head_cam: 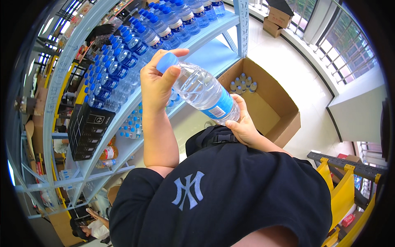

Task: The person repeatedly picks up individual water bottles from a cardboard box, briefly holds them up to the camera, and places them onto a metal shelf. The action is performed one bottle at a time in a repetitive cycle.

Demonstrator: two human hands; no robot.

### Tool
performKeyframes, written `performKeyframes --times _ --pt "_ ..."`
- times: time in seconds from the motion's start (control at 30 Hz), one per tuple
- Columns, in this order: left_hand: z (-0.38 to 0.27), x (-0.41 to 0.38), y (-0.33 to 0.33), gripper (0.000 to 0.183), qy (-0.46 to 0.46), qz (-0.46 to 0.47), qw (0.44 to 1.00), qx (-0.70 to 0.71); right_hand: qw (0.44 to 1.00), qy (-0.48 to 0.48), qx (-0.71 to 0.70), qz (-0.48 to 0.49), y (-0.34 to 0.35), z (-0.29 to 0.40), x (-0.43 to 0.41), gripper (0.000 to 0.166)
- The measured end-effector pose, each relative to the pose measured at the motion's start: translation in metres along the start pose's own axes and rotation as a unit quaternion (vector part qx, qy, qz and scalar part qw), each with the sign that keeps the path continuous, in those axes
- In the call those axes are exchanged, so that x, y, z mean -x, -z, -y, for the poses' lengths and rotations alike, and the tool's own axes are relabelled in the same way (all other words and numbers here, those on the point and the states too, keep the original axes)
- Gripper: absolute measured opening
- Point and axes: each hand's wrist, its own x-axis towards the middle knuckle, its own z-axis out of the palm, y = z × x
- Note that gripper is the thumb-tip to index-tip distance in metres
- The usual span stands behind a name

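A large clear plastic bottle [200,86] with a blue cap [167,62] and a blue label [218,106] is held tilted before my chest. At its cap end, my left hand [158,78] has the thumb on one side of the cap and neck and the fingers behind. My right hand [243,123] grips the base from the other side. Below and beyond the bottle stands an open cardboard box [279,100], with several small capped bottles [243,82] grouped in its far corner.
To the left, a light-blue metal shelf [206,55] bears rows of blue-capped bottles [154,27]. A black carton [91,128] stands on it. Cardboard boxes [277,18] are by the railing. Yellow-and-black shelving [336,191] is at right. Another person [97,228] is at lower left.
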Motion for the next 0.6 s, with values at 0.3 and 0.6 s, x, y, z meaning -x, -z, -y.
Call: performKeyframes --times 0.3,0.6 --pt "0.039 -0.030 0.014 0.031 0.071 0.061 0.992 -0.090 0.990 0.028 0.066 -0.118 0.023 -0.018 -0.045 0.069" --pt "0.159 -0.050 0.039 0.027 0.129 0.206 0.934 -0.261 0.968 -0.087 -0.011 -0.237 0.090 -0.125 -0.109 0.055"
